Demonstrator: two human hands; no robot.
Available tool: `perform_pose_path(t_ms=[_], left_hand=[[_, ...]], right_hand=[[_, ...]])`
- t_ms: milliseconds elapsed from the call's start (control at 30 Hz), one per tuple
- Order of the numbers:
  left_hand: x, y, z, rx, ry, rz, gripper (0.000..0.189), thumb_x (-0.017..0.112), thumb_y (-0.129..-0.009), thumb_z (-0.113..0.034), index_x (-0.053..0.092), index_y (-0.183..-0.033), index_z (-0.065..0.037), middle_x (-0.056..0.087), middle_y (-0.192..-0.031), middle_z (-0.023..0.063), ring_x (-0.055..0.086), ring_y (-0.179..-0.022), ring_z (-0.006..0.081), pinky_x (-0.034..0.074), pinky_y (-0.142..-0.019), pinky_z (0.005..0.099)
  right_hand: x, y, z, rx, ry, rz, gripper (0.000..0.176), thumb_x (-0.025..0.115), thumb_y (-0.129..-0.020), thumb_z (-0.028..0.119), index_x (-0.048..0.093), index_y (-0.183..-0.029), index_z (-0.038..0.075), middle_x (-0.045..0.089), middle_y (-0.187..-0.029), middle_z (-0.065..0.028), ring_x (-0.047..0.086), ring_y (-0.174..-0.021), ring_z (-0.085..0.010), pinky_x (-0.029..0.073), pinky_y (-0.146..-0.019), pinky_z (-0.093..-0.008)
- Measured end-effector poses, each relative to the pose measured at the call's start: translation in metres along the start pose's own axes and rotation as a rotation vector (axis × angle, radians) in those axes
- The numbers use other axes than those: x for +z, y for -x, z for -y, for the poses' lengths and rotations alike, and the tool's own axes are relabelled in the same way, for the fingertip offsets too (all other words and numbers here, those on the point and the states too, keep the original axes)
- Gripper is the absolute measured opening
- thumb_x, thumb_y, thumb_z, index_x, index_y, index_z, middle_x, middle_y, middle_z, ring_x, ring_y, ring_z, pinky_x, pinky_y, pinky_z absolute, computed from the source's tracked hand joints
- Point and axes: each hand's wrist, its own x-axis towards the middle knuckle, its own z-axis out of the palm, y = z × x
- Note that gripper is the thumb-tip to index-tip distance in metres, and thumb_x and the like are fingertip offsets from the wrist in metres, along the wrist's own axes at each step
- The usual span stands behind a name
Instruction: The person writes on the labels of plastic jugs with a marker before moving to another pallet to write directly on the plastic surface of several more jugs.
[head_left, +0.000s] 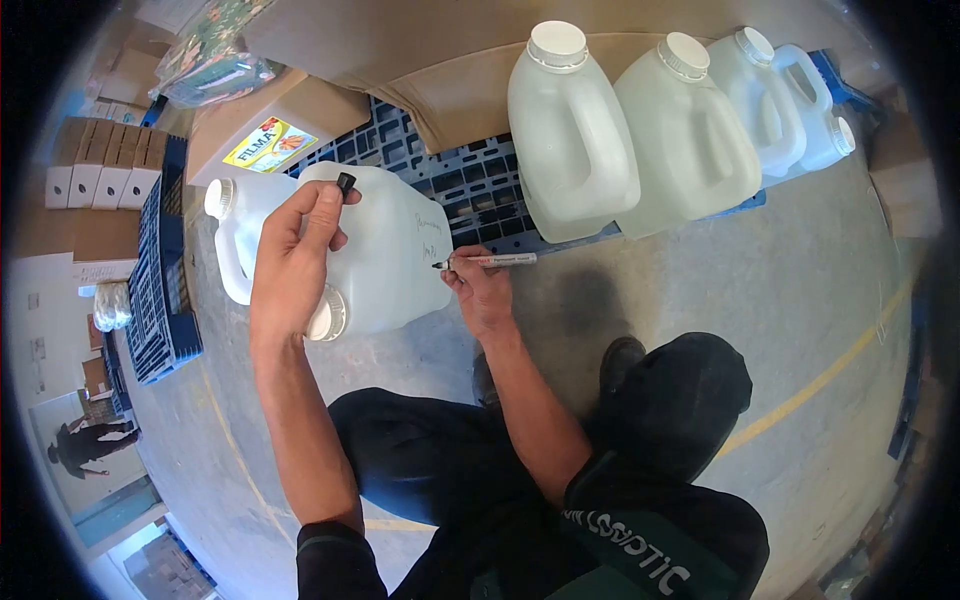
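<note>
A translucent white plastic jug (385, 235) is in front of my knees, its white screw cap toward me. Dark handwriting shows on its right side. My right hand (482, 295) grips a permanent marker (512, 260), the black tip right at the lower end of the writing. Between the thumb and fingers of my left hand (295, 260) is a black marker cap (346, 184), held over the jug's upper left part. That hand partly covers the jug and its screw cap. Behind my left hand stands another white jug (232, 255).
Several more capped jugs (570, 140) stand in a row at upper right. A blue plastic pallet (470, 190) and a carton with a "FILMA" label (270, 145) lie beyond. Stacked boxes (105, 165) and a blue pallet (165, 280) are left; a person (95, 447) is far off.
</note>
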Motion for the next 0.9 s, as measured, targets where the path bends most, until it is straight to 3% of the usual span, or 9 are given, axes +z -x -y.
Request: perform_pose_path(t_ms=[100, 267, 333, 433, 500, 800, 900], left_hand=[[-0.0010, -0.0001, 0.0012, 0.005, 0.002, 0.009, 0.032, 0.053, -0.098, -0.031, 0.065, -0.095, -0.002, 0.056, -0.081, -0.0023, 0.041, -0.072, 0.0091, 0.037, -0.067, 0.0230], [-0.0011, 0.0013, 0.0006, 0.002, -0.002, 0.011, 0.031, 0.053, -0.097, -0.031, 0.065, -0.095, -0.002, 0.057, -0.081, -0.0023, 0.041, -0.073, 0.0092, 0.037, -0.068, 0.0229], [-0.0027, 0.0006, 0.0029, 0.004, 0.007, 0.032, 0.039, 0.052, -0.098, -0.035, 0.064, -0.101, 0.002, 0.060, -0.093, 0.0025, 0.043, -0.073, 0.0103, 0.037, -0.071, 0.0232], [-0.0030, 0.0008, 0.0025, 0.002, -0.020, 0.032, 0.039, 0.053, -0.097, -0.035, 0.064, -0.101, 0.002, 0.061, -0.093, 0.0022, 0.043, -0.073, 0.0102, 0.037, -0.071, 0.0235], [-0.0030, 0.0007, 0.0031, 0.002, -0.016, 0.025, 0.039, 0.053, -0.097, -0.035, 0.064, -0.101, 0.002, 0.061, -0.093, 0.0022, 0.043, -0.073, 0.0102, 0.037, -0.071, 0.0236], [-0.0023, 0.0013, 0.0018, 0.000, -0.016, 0.029, 0.040, 0.053, -0.097, -0.036, 0.065, -0.100, 0.002, 0.060, -0.091, 0.0021, 0.043, -0.072, 0.0101, 0.036, -0.071, 0.0233], [-0.0025, 0.0005, 0.0014, -0.004, -0.013, 0.027, 0.040, 0.053, -0.097, -0.036, 0.065, -0.100, 0.001, 0.060, -0.091, 0.0020, 0.043, -0.073, 0.0100, 0.036, -0.071, 0.0232]], right_hand=[[-0.0029, 0.0017, -0.0009, -0.033, 0.098, 0.102, 0.011, 0.068, -0.082, 0.003, 0.064, -0.092, 0.003, 0.063, -0.086, -0.0048, 0.059, -0.079, -0.0136, 0.050, -0.073, -0.0288], [-0.0027, 0.0021, -0.0022, -0.029, 0.061, 0.061, 0.011, 0.067, -0.082, 0.002, 0.064, -0.092, 0.003, 0.063, -0.086, -0.0052, 0.059, -0.078, -0.0139, 0.050, -0.072, -0.0296], [-0.0051, 0.0013, -0.0042, -0.028, 0.044, 0.100, 0.011, 0.067, -0.082, 0.002, 0.063, -0.092, 0.003, 0.063, -0.085, -0.0054, 0.059, -0.078, -0.0141, 0.050, -0.073, -0.0298], [-0.0032, 0.0014, -0.0029, 0.006, 0.031, -0.006, 0.010, 0.067, -0.082, 0.003, 0.063, -0.091, 0.002, 0.062, -0.084, -0.0061, 0.058, -0.076, -0.0146, 0.050, -0.072, -0.0301], [-0.0057, 0.0005, -0.0035, -0.027, 0.059, 0.093, 0.008, 0.066, -0.083, 0.003, 0.062, -0.091, 0.002, 0.062, -0.084, -0.0066, 0.058, -0.075, -0.0148, 0.050, -0.072, -0.0303], [-0.0061, -0.0015, -0.0066, 0.007, 0.053, -0.093, 0.008, 0.067, -0.084, 0.004, 0.062, -0.090, 0.003, 0.061, -0.081, -0.0058, 0.059, -0.072, -0.0142, 0.051, -0.069, -0.0295], [-0.0086, -0.0019, -0.0069, 0.013, 0.055, -0.053, 0.008, 0.067, -0.084, 0.005, 0.062, -0.090, 0.003, 0.061, -0.081, -0.0051, 0.060, -0.070, -0.0133, 0.052, -0.068, -0.0293]])
